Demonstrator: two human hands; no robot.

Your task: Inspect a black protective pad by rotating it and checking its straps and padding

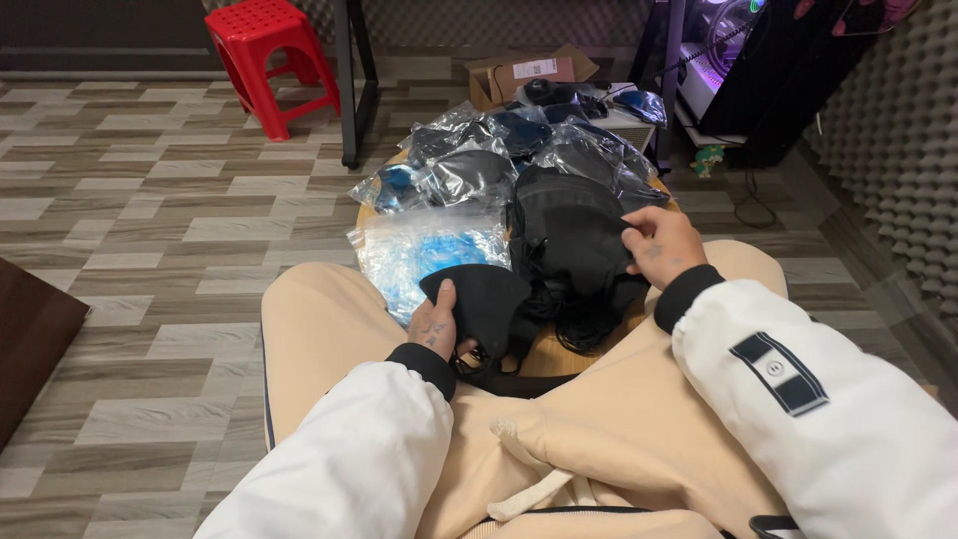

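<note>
- Black fabric, soft and limp: a face mask (486, 304) at lower centre of the frame, pinched at its left edge by the left hand (436, 324), thumb on top, fingers curled underneath.
- Probably very light and floppy; likely to fold or sag if held at one point only. Best taken at the edge or by the ear loops, which trail down as thin black cords.
- Right of centre, the right hand (661, 243) half closed, fingertips gripping the edge of the pile of black masks (569, 245); pile loose, uneven, apt to slide apart.
- Both resting on a round wooden board (559, 351) across the lap, mostly covered.
- Left of the pile, a clear plastic bag (424, 250) with something blue inside; slick and crinkly by the look.
- Further up, more bagged masks (499, 150) heaped towards upper centre, shiny wrappers overlapping.
- Upper centre, an open cardboard box (529, 78) on the floor.
- Upper left of the frame, a red plastic stool (267, 50) on grey wood-pattern flooring.
- Cream trousers and white sleeves with black cuffs along the bottom edge.
</note>
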